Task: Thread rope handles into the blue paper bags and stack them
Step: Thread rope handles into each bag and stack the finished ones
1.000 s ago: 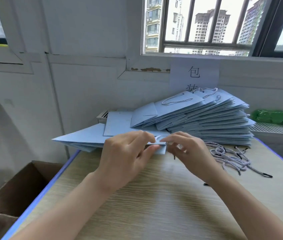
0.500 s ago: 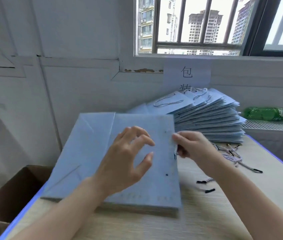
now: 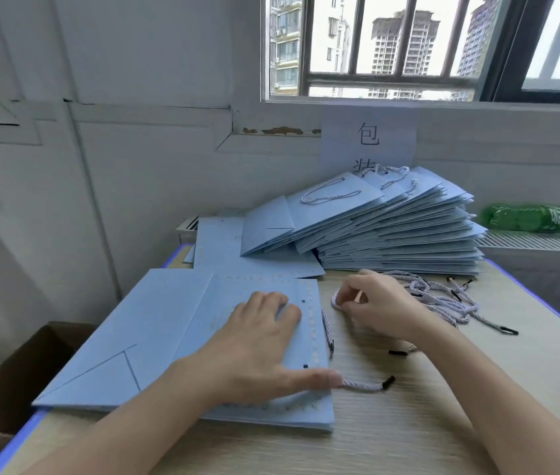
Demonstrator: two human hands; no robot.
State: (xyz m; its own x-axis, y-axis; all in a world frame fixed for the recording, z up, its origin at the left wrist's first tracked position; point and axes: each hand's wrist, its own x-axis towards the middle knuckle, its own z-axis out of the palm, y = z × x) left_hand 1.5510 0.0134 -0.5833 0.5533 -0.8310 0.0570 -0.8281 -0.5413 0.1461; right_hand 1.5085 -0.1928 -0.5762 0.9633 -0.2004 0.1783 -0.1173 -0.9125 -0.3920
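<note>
Pinching: my right hand (image 3: 383, 305) has the rope handle (image 3: 335, 299) between thumb and curled fingers, just beside the bag's edge.
Pressing: my left hand (image 3: 261, 347) lies flat and open on the blue paper bag (image 3: 155, 337), thumb near the lower hole (image 3: 305, 366).
Rope ends: one black tip (image 3: 389, 381) sticks out from under my left thumb; a second strand lies along the bag edge, between my hands.
Risk, slipping: if my left palm lifts, the bag can slide and the holes move away from the tip.
Risk, tangle: the loose ropes (image 3: 443, 299) behind my right hand can catch on my rope, I think.
Risk, tearing: pulling hard may rip the paper at the hole.
Finished stack (image 3: 391, 234): beyond my right hand, against the wall.
Surface: wooden table (image 3: 408, 423) with a blue edge.
Room: window (image 3: 391, 46) above; green bottle (image 3: 535, 218) far right; cardboard box (image 3: 14, 389) left of my left arm.
</note>
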